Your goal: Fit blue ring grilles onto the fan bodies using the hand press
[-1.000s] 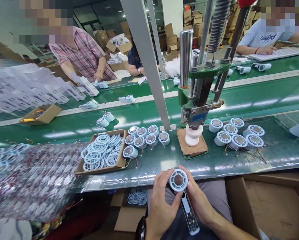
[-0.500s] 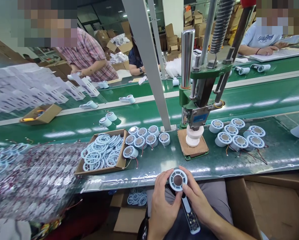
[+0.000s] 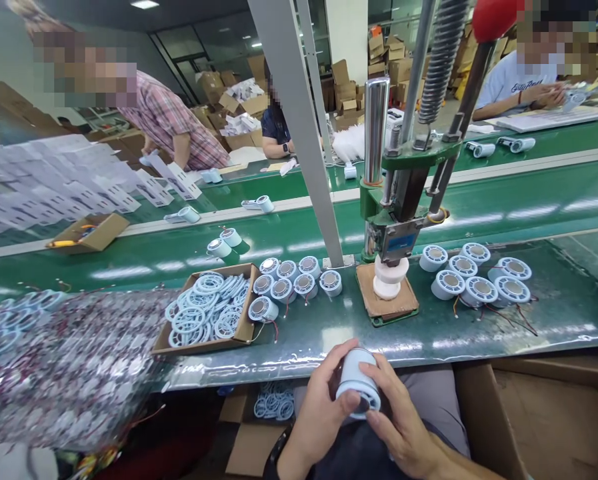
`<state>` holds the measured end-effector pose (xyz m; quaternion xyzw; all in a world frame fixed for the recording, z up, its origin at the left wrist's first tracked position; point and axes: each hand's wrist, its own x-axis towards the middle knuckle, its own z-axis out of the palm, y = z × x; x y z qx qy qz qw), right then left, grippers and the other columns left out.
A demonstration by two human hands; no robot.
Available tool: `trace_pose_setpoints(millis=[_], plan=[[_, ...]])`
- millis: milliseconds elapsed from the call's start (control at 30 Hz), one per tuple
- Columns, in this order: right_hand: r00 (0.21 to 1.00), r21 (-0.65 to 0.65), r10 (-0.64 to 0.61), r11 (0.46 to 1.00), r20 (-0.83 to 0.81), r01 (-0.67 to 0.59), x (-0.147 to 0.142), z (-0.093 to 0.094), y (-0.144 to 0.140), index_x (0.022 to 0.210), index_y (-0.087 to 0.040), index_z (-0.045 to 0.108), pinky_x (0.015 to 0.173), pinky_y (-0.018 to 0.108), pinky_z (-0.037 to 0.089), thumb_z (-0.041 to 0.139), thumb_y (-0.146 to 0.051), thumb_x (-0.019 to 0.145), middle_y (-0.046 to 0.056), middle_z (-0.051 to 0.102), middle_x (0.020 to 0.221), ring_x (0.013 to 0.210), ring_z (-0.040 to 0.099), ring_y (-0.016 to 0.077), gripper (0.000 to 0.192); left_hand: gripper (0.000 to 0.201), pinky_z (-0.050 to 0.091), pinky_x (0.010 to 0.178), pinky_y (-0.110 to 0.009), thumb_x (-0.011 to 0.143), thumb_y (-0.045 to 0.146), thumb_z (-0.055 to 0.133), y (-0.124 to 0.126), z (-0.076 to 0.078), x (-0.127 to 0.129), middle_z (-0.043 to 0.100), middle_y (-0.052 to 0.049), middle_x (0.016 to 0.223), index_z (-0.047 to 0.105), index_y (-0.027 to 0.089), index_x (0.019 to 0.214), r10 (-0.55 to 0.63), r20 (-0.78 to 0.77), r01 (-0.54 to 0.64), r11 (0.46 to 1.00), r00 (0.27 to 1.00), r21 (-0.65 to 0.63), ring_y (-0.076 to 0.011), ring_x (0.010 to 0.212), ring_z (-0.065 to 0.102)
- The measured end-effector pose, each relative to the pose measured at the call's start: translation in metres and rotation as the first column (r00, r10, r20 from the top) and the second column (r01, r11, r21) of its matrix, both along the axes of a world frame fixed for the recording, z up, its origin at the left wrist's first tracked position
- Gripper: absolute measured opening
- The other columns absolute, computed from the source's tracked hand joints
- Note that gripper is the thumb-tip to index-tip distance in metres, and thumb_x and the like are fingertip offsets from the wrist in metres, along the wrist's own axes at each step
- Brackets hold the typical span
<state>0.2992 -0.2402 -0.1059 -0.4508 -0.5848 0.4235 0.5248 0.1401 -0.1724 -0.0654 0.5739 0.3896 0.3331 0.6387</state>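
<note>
Left hand (image 3: 323, 413) and right hand (image 3: 403, 427) together, fingers (image 3: 346, 402) curled inward.

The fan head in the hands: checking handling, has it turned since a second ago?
Yes. The fan head tipped over, its grille now facing the lap, not up toward the table edge.

- We count seven round fan heads (image 3: 295, 280) in the cluster beside the cardboard tray (image 3: 206, 345).
- We count six fan heads (image 3: 471, 277) right of the press (image 3: 396, 200).
- Two more (image 3: 223, 243) sit on the belt behind the tray.
- We see one fan head (image 3: 357, 380) held between two hands.
- The grille rings (image 3: 203, 310) in the tray are too many to count.
</note>
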Motion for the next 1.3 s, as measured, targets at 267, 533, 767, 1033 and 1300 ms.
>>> trace_pose_setpoints(millis=[267, 533, 767, 1033, 1300], plan=[[0.978, 0.391, -0.002, 0.917, 0.21, -0.082, -0.001, 0.008, 0.004, 0.156, -0.033, 0.03, 0.099, 0.04, 0.054, 0.051, -0.016, 0.093, 0.013, 0.037, 0.148, 0.128, 0.052, 0.0262, 0.069, 0.074, 0.052, 0.072, -0.031, 0.065, 0.08, 0.072, -0.001, 0.007, 0.002, 0.061, -0.006, 0.095, 0.072, 0.022, 0.11, 0.03, 0.067, -0.046, 0.968, 0.997, 0.248, -0.0226, 0.083, 0.061], [0.988, 0.252, -0.054, 0.968, 0.142, 0.017, -0.004, 0.001, 0.008, 0.149, -0.036, 0.044, 0.1, 0.034, 0.054, 0.057, -0.02, 0.092, 0.009, 0.053, 0.135, 0.118, 0.061, 0.0231, 0.061, 0.076, 0.049, 0.072, -0.033, 0.069, 0.083, 0.065, 0.01, -0.006, 0.009, 0.063, -0.007, 0.089, 0.074, 0.016, 0.104, 0.086, -0.012, -0.081, 0.972, 0.996, 0.222, -0.0233, 0.079, 0.06], [0.911, -0.377, -0.109, 0.925, -0.399, -0.054, -0.005, -0.005, 0.012, 0.147, -0.031, 0.048, 0.075, 0.03, 0.059, 0.062, -0.051, 0.091, 0.008, 0.067, 0.119, 0.086, 0.069, 0.0198, 0.061, 0.077, 0.042, 0.109, -0.041, 0.091, 0.078, 0.036, 0.01, -0.026, 0.013, 0.067, -0.013, 0.129, 0.068, 0.018, 0.127, 0.211, -0.05, -0.215, 0.972, 0.976, -0.095, -0.0309, 0.124, 0.057], [0.706, -0.443, -0.248, 0.891, -0.664, -0.104, -0.004, 0.009, 0.021, 0.149, -0.033, 0.041, 0.102, 0.036, 0.051, 0.059, -0.069, 0.085, 0.006, 0.055, 0.145, 0.118, 0.064, 0.0226, 0.076, 0.112, 0.053, 0.097, -0.04, 0.076, 0.075, 0.068, -0.028, -0.044, 0.021, 0.055, -0.017, 0.144, 0.017, 0.023, 0.16, 0.041, 0.04, -0.03, 0.97, 0.998, -0.243, -0.0334, 0.117, 0.063], [0.923, -0.006, -0.212, 0.974, 0.32, 0.226, 0.075, 0.066, 0.06, 0.138, -0.024, 0.057, 0.11, 0.052, 0.046, 0.054, -0.044, 0.095, 0.013, 0.059, 0.139, 0.127, 0.057, 0.03, 0.047, 0.104, 0.043, 0.042, -0.022, 0.078, 0.068, 0.069, -0.005, -0.032, 0.021, 0.065, 0.001, 0.078, 0.014, 0.022, 0.153, -0.063, 0.017, 0.065, 0.931, 0.998, -0.36, -0.0132, 0.045, 0.061]])
